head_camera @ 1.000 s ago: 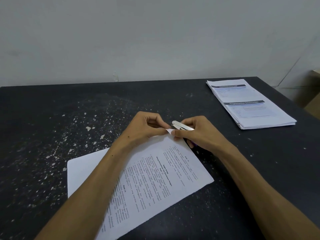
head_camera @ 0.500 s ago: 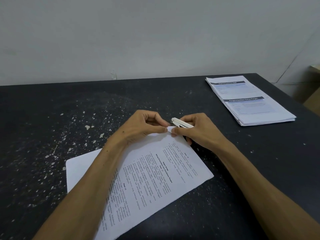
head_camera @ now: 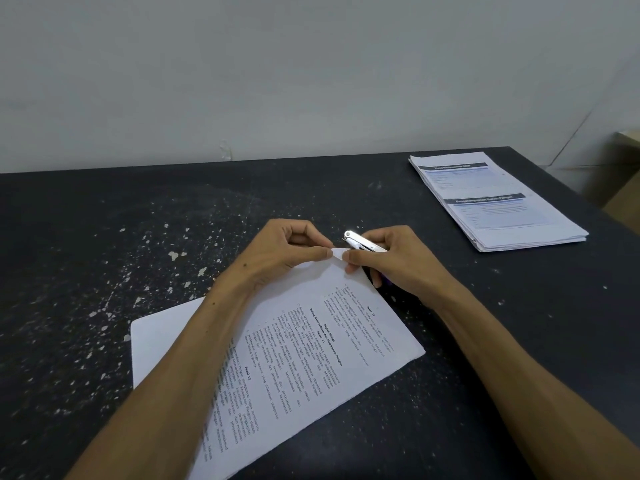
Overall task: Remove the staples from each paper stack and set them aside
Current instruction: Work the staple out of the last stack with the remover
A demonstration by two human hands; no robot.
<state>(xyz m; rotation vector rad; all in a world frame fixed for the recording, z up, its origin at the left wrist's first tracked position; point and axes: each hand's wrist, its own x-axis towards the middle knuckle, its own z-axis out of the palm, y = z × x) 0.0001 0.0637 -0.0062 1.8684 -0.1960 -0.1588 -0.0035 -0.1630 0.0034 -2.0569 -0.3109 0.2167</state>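
A stack of white printed pages [head_camera: 311, 348] lies slanted on the black table [head_camera: 104, 237] in front of me. My left hand [head_camera: 287, 251] pinches the stack's far corner between thumb and forefinger. My right hand [head_camera: 391, 261] grips a silver metal staple remover [head_camera: 362, 241], whose tip sits just beyond that same corner, and its thumb also presses on the corner. The staple itself is hidden under my fingers.
A second pile of printed papers [head_camera: 495, 199] with dark header bars lies at the table's far right. The tabletop is speckled with white paint chips on the left. A grey wall stands behind; the table's right edge drops off near a beige box [head_camera: 623, 174].
Both hands stay on the corner of the stack; the view has shifted slightly, and the hands barely moved.
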